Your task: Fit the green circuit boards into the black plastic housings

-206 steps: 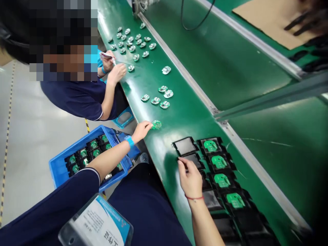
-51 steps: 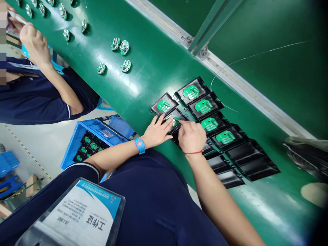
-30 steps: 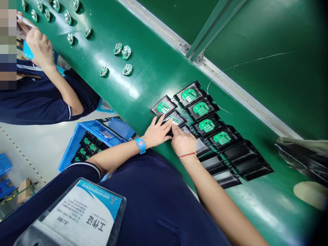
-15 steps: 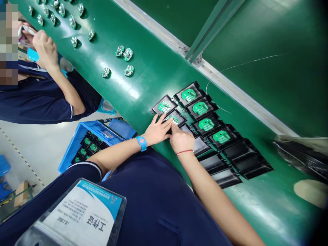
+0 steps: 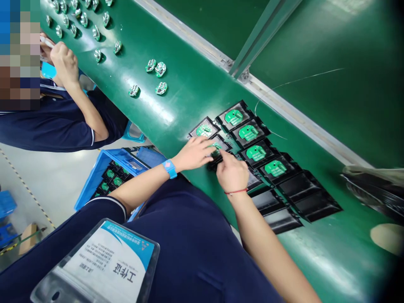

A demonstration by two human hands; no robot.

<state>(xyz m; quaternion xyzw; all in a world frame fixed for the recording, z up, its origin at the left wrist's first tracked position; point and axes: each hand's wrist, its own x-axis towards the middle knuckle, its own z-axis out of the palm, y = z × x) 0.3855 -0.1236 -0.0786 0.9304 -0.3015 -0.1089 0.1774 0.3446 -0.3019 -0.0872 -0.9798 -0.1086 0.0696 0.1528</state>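
Note:
My left hand (image 5: 194, 153) lies with fingers stretched out over a black case (image 5: 221, 142) that has a green circuit board (image 5: 216, 146) in it. My right hand (image 5: 232, 171) is beside it, the index finger pointing at that board and the other fingers curled under. Neither hand shows anything held; the right palm is hidden. Just beyond the left hand is another black case with a green board (image 5: 204, 130). To the right runs a row of black cases, several holding green boards (image 5: 248, 133), with bare black cases (image 5: 296, 188) at the near end.
Loose round circuit boards (image 5: 160, 88) are scattered along the green bench (image 5: 183, 101) to the upper left. A blue crate (image 5: 91, 179) of boards in cases stands below the edge. A co-worker's hand (image 5: 65, 63) is at the left. A metal rail (image 5: 195, 42) borders the bench.
My right hand has drawn back to the right, away from the board and from my left hand. My left hand has shifted slightly left, its fingers still spread over the case.

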